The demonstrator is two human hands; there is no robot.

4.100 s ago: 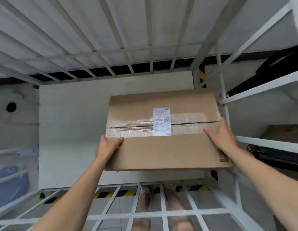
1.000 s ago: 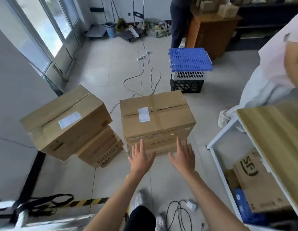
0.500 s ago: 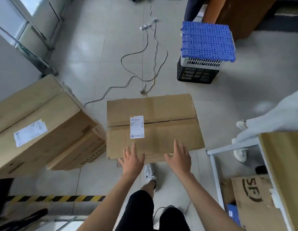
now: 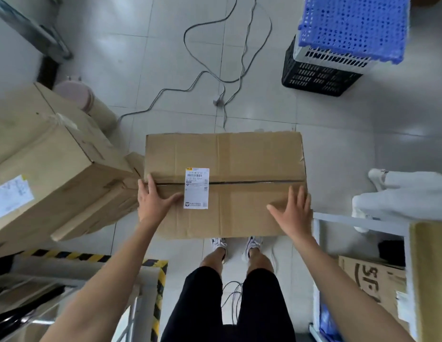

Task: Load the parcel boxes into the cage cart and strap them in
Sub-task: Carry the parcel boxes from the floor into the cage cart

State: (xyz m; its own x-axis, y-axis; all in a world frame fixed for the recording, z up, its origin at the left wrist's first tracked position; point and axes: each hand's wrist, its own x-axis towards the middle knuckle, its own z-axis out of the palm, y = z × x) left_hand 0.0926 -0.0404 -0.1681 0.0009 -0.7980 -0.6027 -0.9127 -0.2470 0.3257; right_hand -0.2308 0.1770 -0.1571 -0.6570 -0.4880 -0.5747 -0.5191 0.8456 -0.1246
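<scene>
Left hand [image 4: 153,202] and right hand [image 4: 292,209], fingers spread apart, rest flat on the brown taped cardboard parcel box [image 4: 239,166], white label [image 4: 196,188] between them.

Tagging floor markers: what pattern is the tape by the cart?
Yellow and black diagonal stripes on the tape; head view.

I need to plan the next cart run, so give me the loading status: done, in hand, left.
Done: nothing visibly loaded or strapped; the cart interior is out of view. In hand: both open hands, left hand and right hand, lie on the brown cardboard parcel box with the white label, fingers spread, not yet lifted. Left: this box and the stacked cardboard boxes on the left.
</scene>
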